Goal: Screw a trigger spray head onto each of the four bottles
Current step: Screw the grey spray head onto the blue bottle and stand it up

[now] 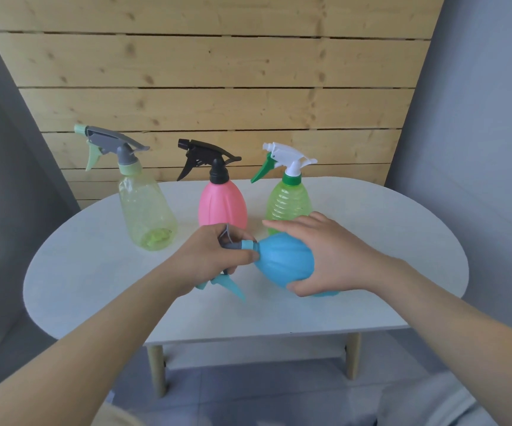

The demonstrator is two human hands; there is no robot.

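fingers (242, 256) of our left hand (208, 256) are curled tight around the grey collar of the blue spray head (233, 244), thumb lying along the neck where it meets the blue bottle (282, 259). we hold that bottle tipped on its side just above the white table (95, 272), neck pointing left. our right hand (334, 256) wraps the rounded body from behind, thumb under the lower edge and the fingers spread over the top, index finger stretched out nearly flat. the head's turquoise trigger (230, 285) pokes out below our left palm, pointing down toward the tabletop. we cannot tell how far the collar is threaded on, since our fingers cover the joint.

behind our hands three bottles stand upright in a row, each with a head on. at the left is the clear yellow bottle (147, 213) with a grey and mint head (110, 146). in the middle, the pink bottle (222, 204) carries a black head (205, 158). at the right, the green ribbed bottle (288, 201) wears a white head (288, 158) with a green trigger; its base is hidden by our right hand. a wooden plank wall (211, 72) rises behind the table.
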